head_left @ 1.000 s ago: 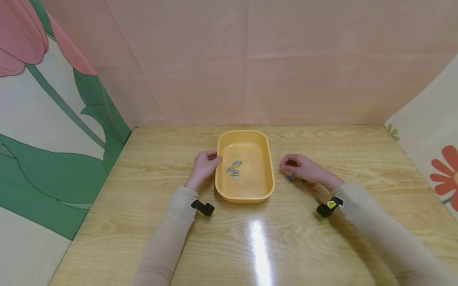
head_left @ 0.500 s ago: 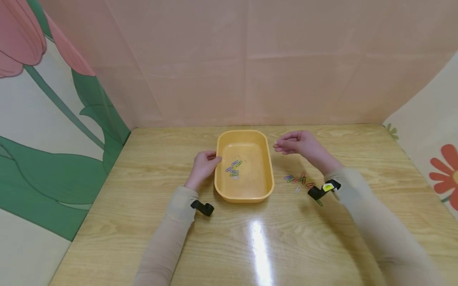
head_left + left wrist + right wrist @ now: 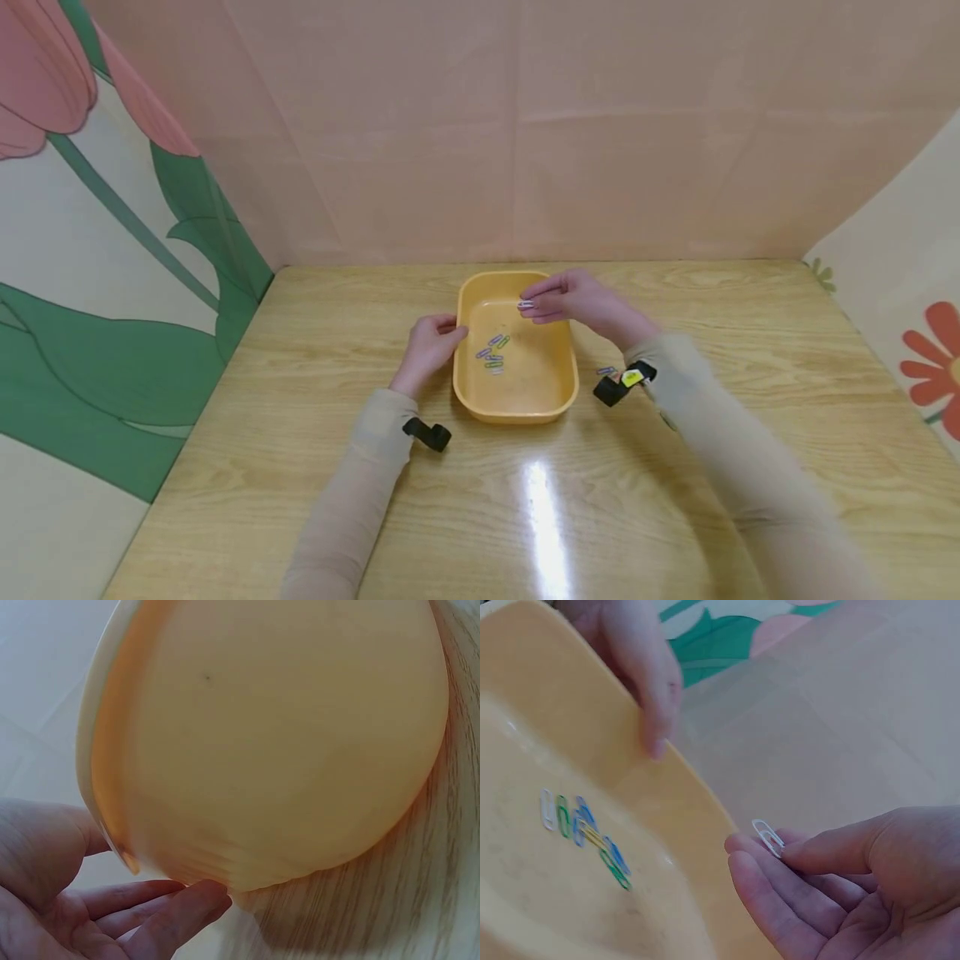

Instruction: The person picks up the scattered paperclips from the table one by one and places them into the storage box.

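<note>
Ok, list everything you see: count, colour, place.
Tray: 1, yellow, on table.
Paper clips: about seven, white, green, blue, yellow, inside tray.
Held clip: 1, white, in right hand.
Loose clips: count hidden, blue showing, right of tray.
Table: 1, tan, under tray.
Curtain: 1, pinkish, behind table.
Flower panels: 2, multicoloured, both sides.
Sleeves: 2, beige, both sides.
Wrist straps: 2, black, over sleeves.
Left hand: 1, on tray's left rim.
Right hand: 1, over tray.
</note>
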The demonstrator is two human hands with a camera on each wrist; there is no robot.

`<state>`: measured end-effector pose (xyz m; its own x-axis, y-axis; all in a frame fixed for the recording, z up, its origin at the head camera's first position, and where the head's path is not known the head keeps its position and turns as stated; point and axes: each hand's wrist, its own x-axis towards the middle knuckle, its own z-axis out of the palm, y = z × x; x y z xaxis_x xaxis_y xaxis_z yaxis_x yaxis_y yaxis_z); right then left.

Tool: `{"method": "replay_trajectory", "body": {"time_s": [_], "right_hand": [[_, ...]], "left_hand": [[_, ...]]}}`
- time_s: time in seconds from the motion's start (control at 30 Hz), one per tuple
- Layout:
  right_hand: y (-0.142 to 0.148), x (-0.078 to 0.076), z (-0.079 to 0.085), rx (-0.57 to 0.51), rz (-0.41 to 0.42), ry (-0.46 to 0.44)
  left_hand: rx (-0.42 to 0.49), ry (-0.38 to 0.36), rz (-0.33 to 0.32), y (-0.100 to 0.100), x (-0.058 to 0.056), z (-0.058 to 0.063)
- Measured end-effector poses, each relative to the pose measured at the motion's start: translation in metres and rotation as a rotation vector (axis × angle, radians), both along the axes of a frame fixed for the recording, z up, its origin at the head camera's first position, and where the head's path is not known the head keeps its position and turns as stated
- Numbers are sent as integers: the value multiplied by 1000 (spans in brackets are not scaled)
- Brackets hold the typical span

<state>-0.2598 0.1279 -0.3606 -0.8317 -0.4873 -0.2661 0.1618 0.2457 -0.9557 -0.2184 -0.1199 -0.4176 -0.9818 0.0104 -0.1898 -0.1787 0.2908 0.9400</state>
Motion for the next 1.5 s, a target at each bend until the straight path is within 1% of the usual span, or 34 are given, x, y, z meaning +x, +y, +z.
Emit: {"method": "replay_trajectory", "body": {"time_s": [0.1, 0.2, 0.43, 0.6, 0.8, 0.9, 1.03, 1.13, 1.2, 1.33, 1.5], "right_hand": [[-16, -1, -3, 50, 54, -8], [-30, -1, -5, 94, 94, 6], [-52, -4, -12, 150, 120, -19], [-58, -7, -20, 220, 150, -31], [-64, -6, -25, 298, 167, -55], [-66, -6, -28, 346, 158, -64], [-65, -7, -29, 396, 143, -54], [-62, -8, -25, 416, 165, -13], [-59, -8, -20, 401, 195, 17], [-49, -5, -2, 347, 257, 75], [-30, 2, 21, 273, 330, 130]], "left_hand": [[8, -2, -1, 0, 0, 1], [6, 5, -8, 1, 0, 1], [-11, 21, -27, 0, -2, -1], [-23, 24, -27, -1, -2, -1], [-19, 39, -24, 0, -1, -3], [-19, 44, -21, 0, -1, -3], [-17, 44, -19, 1, -2, -4], [-20, 42, -19, 0, -2, -5], [-22, 38, -18, 0, -2, -5], [-22, 31, -12, 0, -2, -4], [-12, 23, -11, -1, -1, -3]]}}
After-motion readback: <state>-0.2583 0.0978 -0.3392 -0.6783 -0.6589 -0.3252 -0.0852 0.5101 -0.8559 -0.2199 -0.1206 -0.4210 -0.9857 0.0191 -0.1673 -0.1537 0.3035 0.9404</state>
